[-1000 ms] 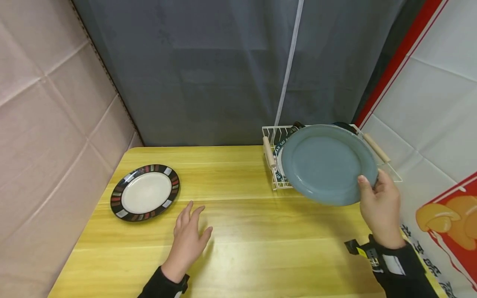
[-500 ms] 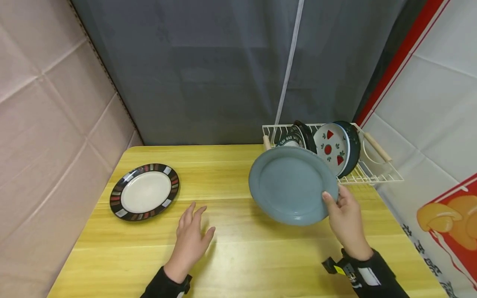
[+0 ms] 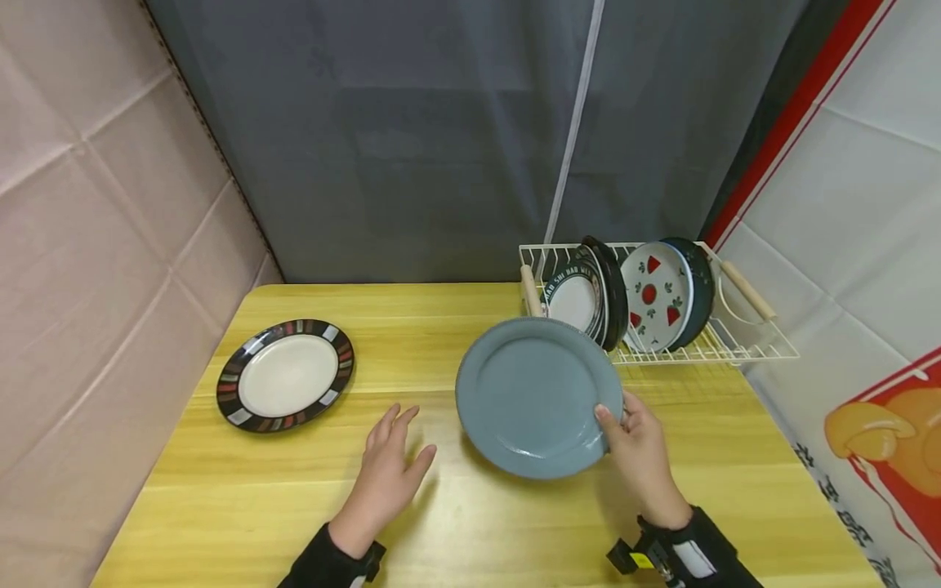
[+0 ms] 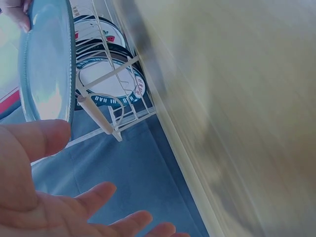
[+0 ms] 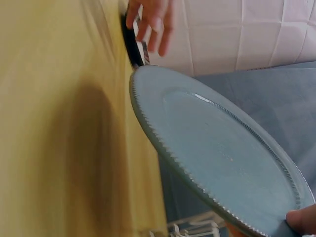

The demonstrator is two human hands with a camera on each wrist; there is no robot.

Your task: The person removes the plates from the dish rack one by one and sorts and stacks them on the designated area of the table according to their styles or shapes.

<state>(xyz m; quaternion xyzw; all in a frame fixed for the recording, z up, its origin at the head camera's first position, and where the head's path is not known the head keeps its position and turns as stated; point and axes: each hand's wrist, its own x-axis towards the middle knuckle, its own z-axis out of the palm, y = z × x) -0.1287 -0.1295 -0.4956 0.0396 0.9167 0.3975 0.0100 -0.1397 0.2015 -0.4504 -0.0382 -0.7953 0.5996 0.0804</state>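
My right hand (image 3: pixel 639 449) pinches the right edge of a blue-grey round plate (image 3: pixel 539 398), thumb on its upper face. In the right wrist view, the plate (image 5: pixel 222 153) is held above the table with its shadow on the wood, and its beaded rim shows. My left hand (image 3: pixel 387 474) hovers left of the plate with fingers spread and holds nothing; in the left wrist view its thumb tip overlaps the plate's lower end. A dinner plate (image 3: pixel 288 376) with a white centre and dark patterned rim lies on the table at the left.
A white wire dish rack (image 3: pixel 735 353) with wooden handles stands at the back right. In it stand a strawberry-patterned dish (image 3: pixel 657 296), a dark blue dish (image 3: pixel 698 290) and several dark-rimmed plates (image 3: pixel 577 302). A grey curtain (image 3: pixel 404 163) hangs behind the wooden table (image 3: pixel 441 327).
My right hand has carried the blue-grey plate from in front of the rack leftward and toward me, uncovering the dishes in the rack. The left hand has shifted slightly right.
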